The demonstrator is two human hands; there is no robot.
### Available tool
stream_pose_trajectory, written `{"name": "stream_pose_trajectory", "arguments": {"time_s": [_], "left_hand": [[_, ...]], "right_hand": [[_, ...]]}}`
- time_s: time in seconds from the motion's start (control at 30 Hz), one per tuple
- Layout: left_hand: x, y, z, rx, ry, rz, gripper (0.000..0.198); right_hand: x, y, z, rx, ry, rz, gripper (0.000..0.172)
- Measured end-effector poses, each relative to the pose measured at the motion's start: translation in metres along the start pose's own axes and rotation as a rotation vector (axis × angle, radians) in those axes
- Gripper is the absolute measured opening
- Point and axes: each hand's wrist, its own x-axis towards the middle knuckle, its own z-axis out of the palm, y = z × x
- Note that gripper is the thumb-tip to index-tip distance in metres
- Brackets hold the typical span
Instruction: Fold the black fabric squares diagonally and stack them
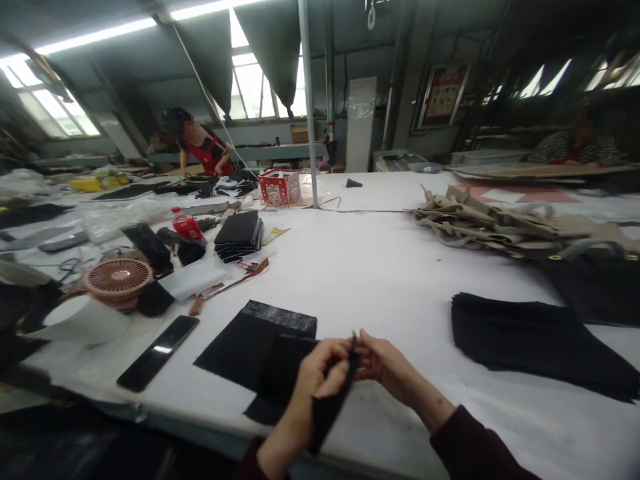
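The left hand (313,390) and right hand (385,365) sit at six o'clock, their fingers clamped together on a narrow black fabric strip (326,420). A black fabric panel (245,353) lies just beside them at nine o'clock, and a stack of black fabric (535,343) lies farther off at three o'clock.

This is a sewing workshop in a factory-like shed: a long white-covered table (380,280) carries stacks of cut black fabric (537,347) and tan fabric pieces (480,220). A co-worker (207,147) bends over its far end.
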Motion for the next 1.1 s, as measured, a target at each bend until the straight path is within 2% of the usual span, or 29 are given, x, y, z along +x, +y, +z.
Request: {"name": "stream_pose_trajectory", "arguments": {"time_s": [0.07,0.1,0.13,0.2,0.3,0.43,0.53,0.63,0.8,1.0,1.1], "left_hand": [[-0.002,-0.003,0.056,0.092,-0.137,0.133,0.011],[-0.003,-0.005,0.077,0.149,-0.205,0.192,0.014],[-0.005,-0.008,0.092,0.218,-0.258,0.244,0.017],[-0.006,-0.016,0.103,0.379,-0.329,0.313,0.022],[-0.007,-0.035,0.085,0.631,-0.322,0.313,0.027],[-0.006,-0.060,0.061,0.819,-0.305,0.287,0.038],[0.003,-0.067,0.064,0.858,-0.330,0.298,0.041],[0.019,-0.066,0.071,0.859,-0.379,0.300,0.042],[0.040,-0.058,0.063,0.898,-0.445,0.269,0.034],[0.045,-0.067,0.058,0.953,-0.360,0.299,0.023],[0.047,-0.076,0.058,0.943,-0.305,0.329,0.026]], "right_hand": [[-0.014,-0.004,-0.029,0.043,0.043,0.061,0.058],[-0.020,-0.005,-0.042,0.021,0.075,0.081,0.056],[-0.026,-0.006,-0.055,-0.016,0.102,0.096,0.052],[-0.037,-0.007,-0.073,-0.141,0.121,0.112,0.043],[-0.047,-0.008,-0.085,-0.377,0.127,0.130,0.036],[-0.041,-0.008,-0.081,-0.595,0.152,0.057,0.028],[-0.026,-0.007,-0.073,-0.770,0.213,-0.056,0.018],[-0.012,-0.005,-0.066,-0.929,0.335,-0.155,0.012],[-0.006,0.011,-0.056,-1.092,0.544,-0.270,0.018],[-0.006,0.040,-0.052,-1.288,0.644,-0.574,0.023],[-0.004,0.049,-0.054,-1.354,0.652,-0.696,0.025]]}}
